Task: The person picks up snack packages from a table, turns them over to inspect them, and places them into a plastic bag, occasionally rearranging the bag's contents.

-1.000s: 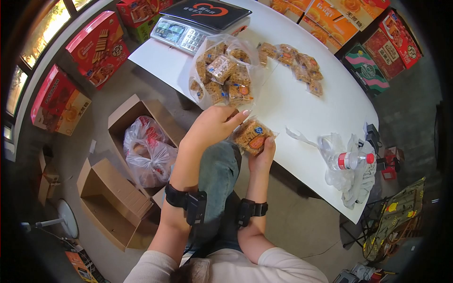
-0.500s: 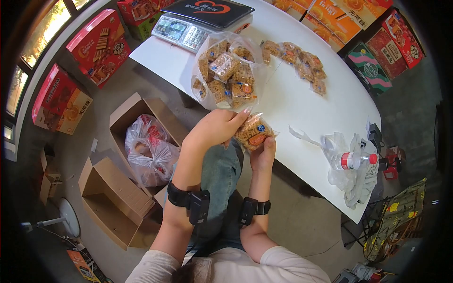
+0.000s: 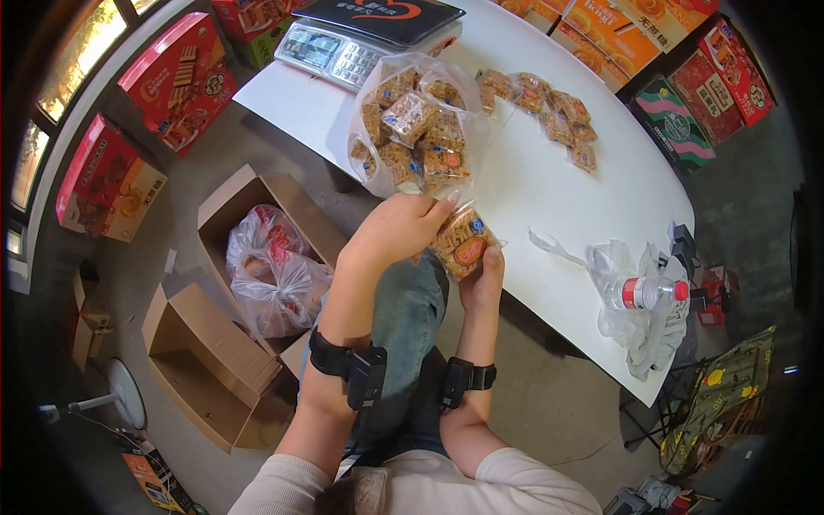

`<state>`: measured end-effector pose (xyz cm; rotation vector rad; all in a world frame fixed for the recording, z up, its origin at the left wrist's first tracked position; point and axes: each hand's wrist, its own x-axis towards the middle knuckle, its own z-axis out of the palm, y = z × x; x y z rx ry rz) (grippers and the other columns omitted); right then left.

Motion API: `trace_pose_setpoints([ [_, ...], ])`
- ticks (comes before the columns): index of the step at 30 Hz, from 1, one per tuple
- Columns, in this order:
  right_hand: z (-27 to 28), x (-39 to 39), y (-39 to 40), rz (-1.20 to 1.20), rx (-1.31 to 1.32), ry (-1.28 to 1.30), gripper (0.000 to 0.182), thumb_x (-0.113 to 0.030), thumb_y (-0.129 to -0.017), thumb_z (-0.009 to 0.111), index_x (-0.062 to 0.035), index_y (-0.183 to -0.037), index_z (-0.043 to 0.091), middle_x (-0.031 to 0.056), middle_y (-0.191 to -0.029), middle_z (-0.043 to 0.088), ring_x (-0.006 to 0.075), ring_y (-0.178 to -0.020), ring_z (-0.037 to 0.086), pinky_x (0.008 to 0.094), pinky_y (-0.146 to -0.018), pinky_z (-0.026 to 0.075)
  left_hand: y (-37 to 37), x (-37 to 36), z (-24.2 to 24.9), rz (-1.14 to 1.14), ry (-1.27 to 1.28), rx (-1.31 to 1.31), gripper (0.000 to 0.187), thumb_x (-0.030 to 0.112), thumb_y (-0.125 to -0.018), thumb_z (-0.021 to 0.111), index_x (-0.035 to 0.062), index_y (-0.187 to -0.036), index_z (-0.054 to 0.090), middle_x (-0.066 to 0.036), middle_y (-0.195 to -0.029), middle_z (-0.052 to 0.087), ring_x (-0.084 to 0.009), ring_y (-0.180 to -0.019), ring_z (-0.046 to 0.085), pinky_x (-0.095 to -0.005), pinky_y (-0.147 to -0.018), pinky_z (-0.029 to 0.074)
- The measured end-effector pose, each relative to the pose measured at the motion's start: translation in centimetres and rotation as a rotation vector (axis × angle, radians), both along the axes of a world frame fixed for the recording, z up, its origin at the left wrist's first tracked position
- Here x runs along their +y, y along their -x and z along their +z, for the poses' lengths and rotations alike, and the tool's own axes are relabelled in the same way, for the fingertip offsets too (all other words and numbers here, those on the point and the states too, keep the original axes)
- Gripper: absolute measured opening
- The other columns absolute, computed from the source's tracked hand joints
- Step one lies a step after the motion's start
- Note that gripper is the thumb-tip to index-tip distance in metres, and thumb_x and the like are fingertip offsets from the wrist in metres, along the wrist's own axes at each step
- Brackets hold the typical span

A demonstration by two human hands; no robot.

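Your worktop [image 3: 592, 232] carries the scale [image 3: 365, 47] toward its left edge, with the open plastic bag [image 3: 472, 142] of wrapped snacks [image 3: 410, 118] just beside it. By the near edge, your left hand [image 3: 399, 227] pinches the upper end of one snack packet [image 3: 463, 242], while your right hand [image 3: 485, 279] curls closed around its lower side.

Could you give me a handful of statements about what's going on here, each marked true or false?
The left hand and right hand are on the same wrapped snack. True.

The open plastic bag near the scale is empty. False: the open plastic bag holds several wrapped snacks.

The digital scale sits on the white table. True.

The bottle stands upright with a blue cap. False: the bottle lies on its side, and its cap is red.
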<state>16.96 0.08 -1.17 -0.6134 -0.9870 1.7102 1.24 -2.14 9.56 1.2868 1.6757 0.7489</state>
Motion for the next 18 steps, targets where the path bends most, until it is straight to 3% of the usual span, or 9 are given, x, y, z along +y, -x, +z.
trace_pose_setpoints([
  [2,0.3,0.0,0.1,-0.004,0.071,0.067,0.059,-0.04,-0.085,0.055,0.0053,-0.121,0.043,0.0152,-0.114,0.053,0.0211,-0.105,0.053,0.0331,-0.09,0.043,-0.2,0.2,-0.2,0.027,0.027,-0.001,0.053,0.04,-0.092,0.037,-0.0033,-0.07,0.058,-0.01,-0.045,0.05,-0.0192,-0.042,0.053,-0.0309,-0.045,0.042],
  [6,1.8,0.2,1.0,-0.057,0.046,0.056,0.05,-0.03,-0.091,0.047,0.0008,-0.129,0.037,0.0172,-0.118,0.05,0.0212,-0.106,0.052,0.0313,-0.089,0.043,-0.3,0.5,-0.9,0.069,0.089,-0.034,0.052,0.042,-0.091,0.038,-0.0028,-0.076,0.059,-0.009,-0.047,0.051,-0.0185,-0.043,0.053,-0.0299,-0.045,0.041],
  [13,1.0,0.4,0.8,-0.128,-0.181,0.041,0.05,-0.036,-0.092,0.044,0.0,-0.127,0.039,0.0138,-0.122,0.048,0.0193,-0.11,0.049,0.0317,-0.09,0.041,-0.4,0.5,-0.3,0.036,0.044,-0.093,0.048,0.041,-0.09,0.041,-0.0041,-0.09,0.057,-0.008,-0.051,0.051,-0.0168,-0.043,0.052,-0.0299,-0.045,0.041],
  [15,0.2,0.5,0.8,-0.22,-0.431,-0.011,0.05,-0.036,-0.092,0.044,-0.0015,-0.127,0.039,0.0115,-0.114,0.052,0.017,-0.101,0.052,0.0311,-0.088,0.042,-0.4,0.5,-0.6,0.071,0.024,-0.123,0.047,0.041,-0.09,0.041,-0.0042,-0.091,0.057,-0.009,-0.053,0.051,-0.0165,-0.044,0.052,-0.0297,-0.045,0.041],
  [18,0.3,0.5,1.3,-0.117,-0.467,0.026,0.052,-0.04,-0.093,0.04,-0.0029,-0.128,0.037,0.0086,-0.102,0.055,0.0147,-0.089,0.054,0.0299,-0.081,0.044,-0.5,0.5,-0.3,0.057,0.013,-0.132,0.045,0.039,-0.091,0.042,-0.0043,-0.092,0.056,-0.009,-0.055,0.052,-0.0159,-0.044,0.052,-0.029,-0.045,0.042],
])
